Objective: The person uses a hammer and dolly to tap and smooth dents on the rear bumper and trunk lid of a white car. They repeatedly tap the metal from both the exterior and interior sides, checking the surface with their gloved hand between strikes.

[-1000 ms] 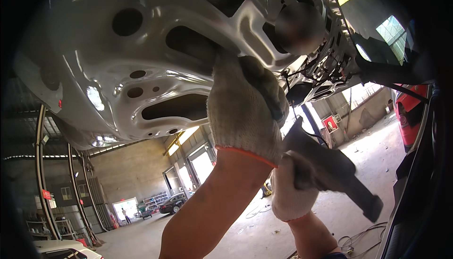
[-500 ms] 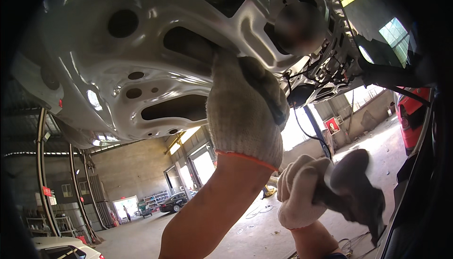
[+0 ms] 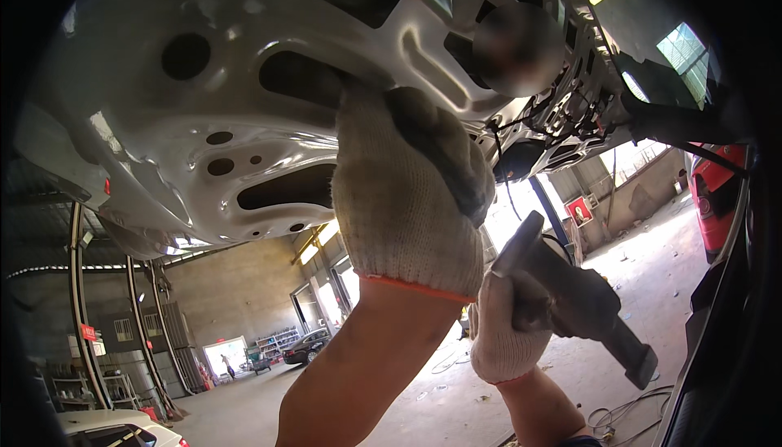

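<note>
Overhead is the underside of a raised silver car hood [image 3: 163, 105], with round and long cut-outs. My left hand [image 3: 407, 194], in a white knit glove with an orange cuff edge, is raised against it beside a long cut-out. Its fingers close round a dark grey, curved, bar-like piece [image 3: 444, 158]; the fingertips are partly hidden. Lower right, my gloved right hand [image 3: 505, 325] grips a dark hammer [image 3: 582, 296]. The hammer's long head slants from upper left to lower right, below and apart from the hood. Most of its handle is hidden behind the head and the glove.
Dark cables and brackets [image 3: 562, 125] hang at the hood's right part. A red vehicle [image 3: 713, 202] stands at far right, a white car [image 3: 118, 431] lower left. Farther back are a black car [image 3: 306, 347], shelves and lift posts. A cable [image 3: 623, 422] lies on the floor.
The hammer has swung round and risen a little, its head turning to a down-right slant. My left hand stays at the hood, while the whole view has shifted slightly.
</note>
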{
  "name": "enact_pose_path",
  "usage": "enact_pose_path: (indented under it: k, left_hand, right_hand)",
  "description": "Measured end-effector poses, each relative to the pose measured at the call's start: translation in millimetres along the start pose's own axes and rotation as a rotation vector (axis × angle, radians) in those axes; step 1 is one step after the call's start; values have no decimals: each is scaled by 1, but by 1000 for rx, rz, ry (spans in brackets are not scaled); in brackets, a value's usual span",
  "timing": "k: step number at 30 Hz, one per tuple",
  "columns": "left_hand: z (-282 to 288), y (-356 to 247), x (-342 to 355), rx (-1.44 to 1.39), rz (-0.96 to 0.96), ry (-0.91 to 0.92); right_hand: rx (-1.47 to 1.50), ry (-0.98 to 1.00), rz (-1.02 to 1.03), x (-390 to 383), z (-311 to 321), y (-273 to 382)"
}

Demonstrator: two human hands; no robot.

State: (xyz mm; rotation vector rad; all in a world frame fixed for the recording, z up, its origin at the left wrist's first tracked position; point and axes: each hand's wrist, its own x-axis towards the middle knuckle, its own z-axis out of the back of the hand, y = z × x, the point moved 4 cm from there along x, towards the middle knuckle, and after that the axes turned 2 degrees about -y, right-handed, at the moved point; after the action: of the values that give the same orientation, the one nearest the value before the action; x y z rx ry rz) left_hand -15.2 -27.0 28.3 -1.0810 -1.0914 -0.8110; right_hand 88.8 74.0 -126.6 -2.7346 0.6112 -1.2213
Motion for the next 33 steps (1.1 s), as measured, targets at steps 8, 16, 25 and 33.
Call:
enact_pose_path:
  k: [8, 16, 25, 33]
  left_hand:
    - [6, 32, 7, -187, 93, 101]
    - [2, 6, 3, -107, 32, 94]
    - [6, 21, 4, -203, 126, 30]
    - [8, 23, 9, -210, 100, 199]
  right_hand:
    - [105, 123, -186, 4, 70, -32]
    - [-82, 163, 20, 17, 21, 25]
    - [-784, 350, 498, 21, 12, 52]
    - [-138, 191, -10, 12, 29, 11]
